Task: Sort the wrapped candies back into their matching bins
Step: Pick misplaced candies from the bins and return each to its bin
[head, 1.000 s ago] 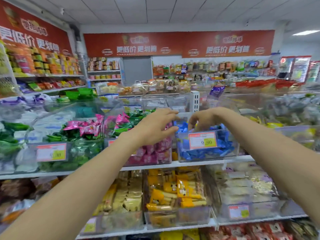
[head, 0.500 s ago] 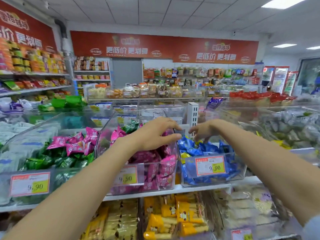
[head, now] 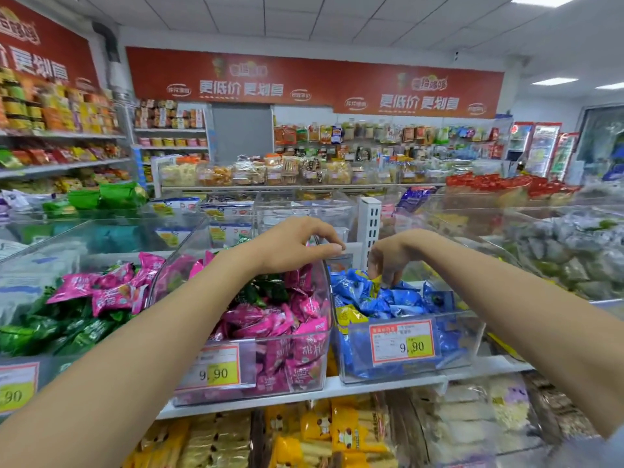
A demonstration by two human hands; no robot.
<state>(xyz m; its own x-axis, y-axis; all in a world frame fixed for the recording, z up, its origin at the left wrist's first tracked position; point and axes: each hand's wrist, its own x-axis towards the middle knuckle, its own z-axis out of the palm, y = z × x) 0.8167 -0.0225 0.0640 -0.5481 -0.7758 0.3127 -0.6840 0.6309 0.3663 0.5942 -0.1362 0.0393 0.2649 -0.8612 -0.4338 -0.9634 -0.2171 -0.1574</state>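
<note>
Our left hand, pinched narrow, hovers over pink wrapped candies; at 3 o'clock our right hand dips into blue wrapped candies. What either holds, we cannot tell.

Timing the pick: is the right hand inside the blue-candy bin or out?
Inside: the right hand reaches between the blue-candy bin walls, fingers touching blue candies.

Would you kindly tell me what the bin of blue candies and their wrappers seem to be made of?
Blue-candy bin: clear rigid plastic, probably acrylic, glossy; the candies show through its walls. Blue wrappers: thin shiny plastic film, judging by crinkles and highlights.
</note>
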